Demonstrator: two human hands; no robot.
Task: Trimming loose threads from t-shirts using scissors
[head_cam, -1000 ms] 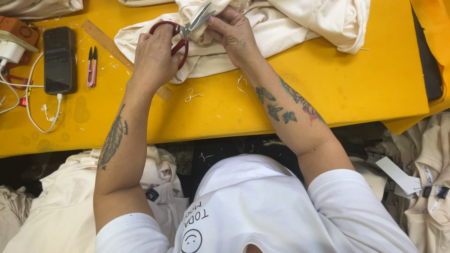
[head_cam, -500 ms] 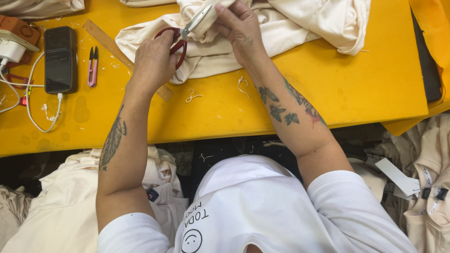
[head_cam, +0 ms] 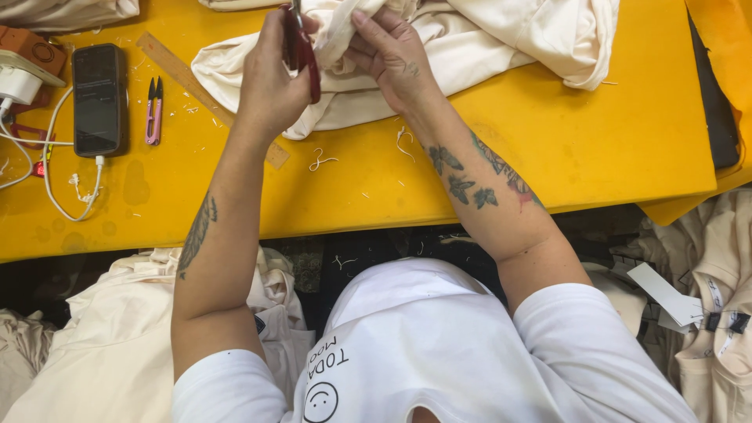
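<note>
Cream cloth trimmed at the top centre of the frame.

The left hand point(head_cam: 270, 82) is raised, fingers closed round red-handled scissors point(head_cam: 301, 48), whose blades are cut off by the upper edge. A fold of the cream garment point(head_cam: 470, 39) is pinched by the right hand point(head_cam: 392, 55) on the yellow table point(head_cam: 548, 133).

White short sleeves — tattooed forearms

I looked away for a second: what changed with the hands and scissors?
The left hand turned the red-handled scissors from flat to nearly upright, keeping hold. The right hand still pinches the cream cloth. The phone, the small snips and the ruler stayed put.
</note>
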